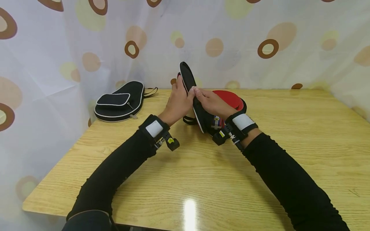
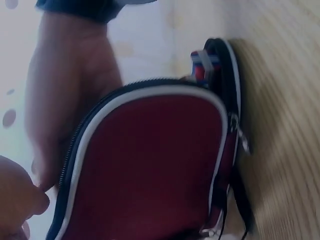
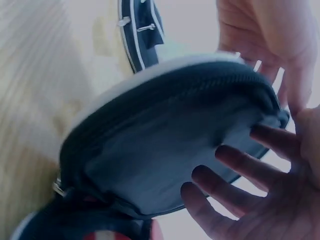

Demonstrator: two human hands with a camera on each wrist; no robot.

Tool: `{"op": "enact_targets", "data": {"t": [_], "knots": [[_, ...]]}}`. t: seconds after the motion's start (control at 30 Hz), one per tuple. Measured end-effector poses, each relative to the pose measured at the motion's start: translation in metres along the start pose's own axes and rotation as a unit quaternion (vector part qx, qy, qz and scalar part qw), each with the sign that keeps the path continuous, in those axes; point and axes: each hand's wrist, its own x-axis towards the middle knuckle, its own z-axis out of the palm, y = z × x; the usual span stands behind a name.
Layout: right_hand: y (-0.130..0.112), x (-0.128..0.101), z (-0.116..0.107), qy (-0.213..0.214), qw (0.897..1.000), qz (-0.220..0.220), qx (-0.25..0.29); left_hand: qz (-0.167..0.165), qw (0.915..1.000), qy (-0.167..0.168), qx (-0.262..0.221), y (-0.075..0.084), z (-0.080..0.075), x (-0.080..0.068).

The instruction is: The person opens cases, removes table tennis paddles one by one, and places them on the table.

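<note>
My left hand (image 1: 178, 102) holds the raised lid of a table tennis paddle case (image 1: 188, 77) from its outer side, fingers behind it. From the inner side my right hand (image 1: 215, 104) grips the lid's edge, the two thumbs close together; its other fingers spread against the dark lining (image 3: 165, 150). The lid's outside (image 2: 145, 165) is dark red with white piping and a zipper. A red-faced paddle (image 1: 229, 95) lies in the lower half, partly behind my right hand. A striped red, white and blue part (image 2: 204, 65), apparently its handle, shows inside.
On the left of the wooden table (image 1: 289, 154) lies a second, black paddle case (image 1: 134, 89) with white piping, a small front pocket and a wrist loop (image 1: 151, 92). A patterned curtain (image 1: 231, 70) hangs behind the table.
</note>
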Motion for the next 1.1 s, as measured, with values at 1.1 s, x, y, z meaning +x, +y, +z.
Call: {"op": "enact_targets", "data": {"t": [1.1], "knots": [[0.01, 0.003, 0.037, -0.186, 0.939, -0.01, -0.288, -0.049, 0.8941, -0.3, 0.329, -0.049, -0.002, 0.004]]}}
